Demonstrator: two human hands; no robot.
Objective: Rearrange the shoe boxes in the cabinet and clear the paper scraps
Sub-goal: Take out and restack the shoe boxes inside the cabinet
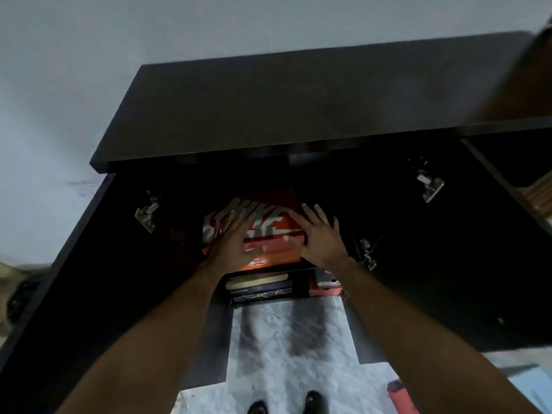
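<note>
An orange shoe box [268, 234] with large white lettering on its lid sits inside the dark cabinet [298, 109], on an upper shelf. My left hand [236, 237] lies flat on the lid's left part, fingers spread. Over the box's right edge, my right hand [321, 234] also has its fingers spread and holds nothing. Below the orange box is a dark shoe box [263, 289] on a lower shelf, with a red and white box [327, 286] beside it on the right. No paper scraps are visible.
Both cabinet doors stand open, left door [74, 279] and right door [478, 264], with metal hinges [146, 212] on them. The floor [292, 354] below is pale marble. A red object [400, 395] lies on the floor at the lower right. My feet [286, 404] are at the bottom.
</note>
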